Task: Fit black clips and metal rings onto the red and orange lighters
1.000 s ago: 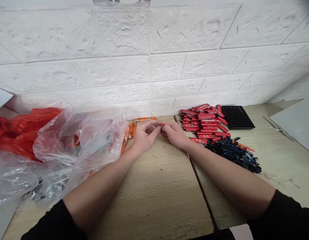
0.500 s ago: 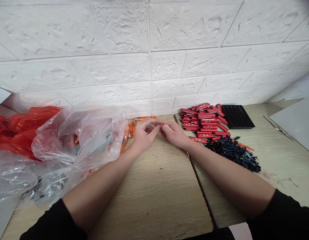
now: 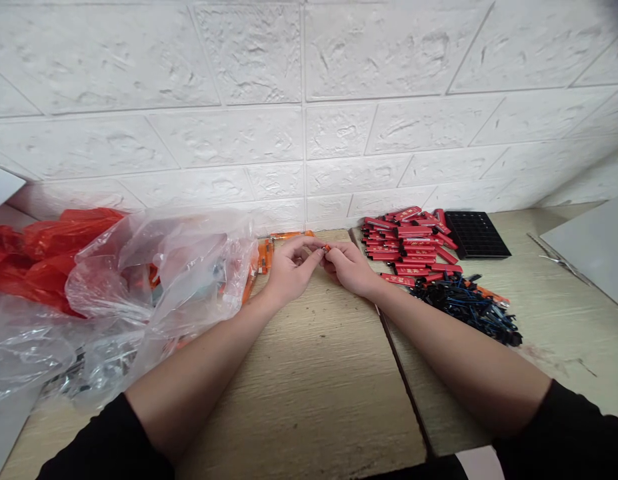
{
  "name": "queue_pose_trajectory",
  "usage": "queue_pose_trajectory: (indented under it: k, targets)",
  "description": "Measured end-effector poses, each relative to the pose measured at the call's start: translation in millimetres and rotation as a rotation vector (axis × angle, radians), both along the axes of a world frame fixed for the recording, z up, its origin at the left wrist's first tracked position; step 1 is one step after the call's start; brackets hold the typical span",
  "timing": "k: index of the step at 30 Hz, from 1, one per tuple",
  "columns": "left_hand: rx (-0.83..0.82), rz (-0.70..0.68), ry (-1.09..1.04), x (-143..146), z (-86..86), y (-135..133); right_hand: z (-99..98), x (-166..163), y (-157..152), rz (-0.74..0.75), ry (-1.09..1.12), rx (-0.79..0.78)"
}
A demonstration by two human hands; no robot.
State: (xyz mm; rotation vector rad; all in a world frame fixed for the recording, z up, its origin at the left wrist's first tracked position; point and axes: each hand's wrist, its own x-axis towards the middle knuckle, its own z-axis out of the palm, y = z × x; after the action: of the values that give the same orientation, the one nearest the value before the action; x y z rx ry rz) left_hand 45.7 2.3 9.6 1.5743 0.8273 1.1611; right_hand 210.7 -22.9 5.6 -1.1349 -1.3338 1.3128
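Observation:
My left hand (image 3: 290, 272) and my right hand (image 3: 349, 268) meet over the middle of the table, fingertips together. Both are closed in a pinch around a small orange piece (image 3: 327, 247); most of it is hidden by the fingers. Just beyond and left of my left hand lie translucent orange pieces (image 3: 265, 257), which look like lighter bodies. To the right of my right hand, a pile of red cases (image 3: 413, 233) with gold print is stacked. In front of that pile lies a heap of thin black and blue parts (image 3: 469, 310).
Clear plastic bags (image 3: 189, 267) and a red plastic bag (image 3: 43, 253) cover the left side. A black gridded tray (image 3: 477, 235) stands beside the red pile. Metal tweezers-like tools (image 3: 559, 257) lie at the far right. A white brick-patterned wall (image 3: 239, 140) closes off the back.
The view has shifted very slightly. Both hands keep the same pinch on the orange piece, with hardly any movement.

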Motion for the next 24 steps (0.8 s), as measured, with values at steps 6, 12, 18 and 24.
queue_pose_trajectory:
  k: [6,12,18,24]
  targets:
    - [-0.001,-0.002,0.0,-0.1,-2.8,1.7,-2.1,1.4,1.1,-0.021,-0.151,0.099]
    - [0.018,0.005,0.009,-0.5,-5.7,3.0,-1.2,1.1,0.3,-0.042,-0.237,0.133]
    - [0.019,0.005,0.012,-0.6,-5.6,2.6,1.5,-0.2,-0.8,-0.059,-0.241,0.132]
    - [0.012,0.007,0.006,0.0,-1.8,1.0,2.0,-0.5,-1.9,-0.056,-0.24,0.132]
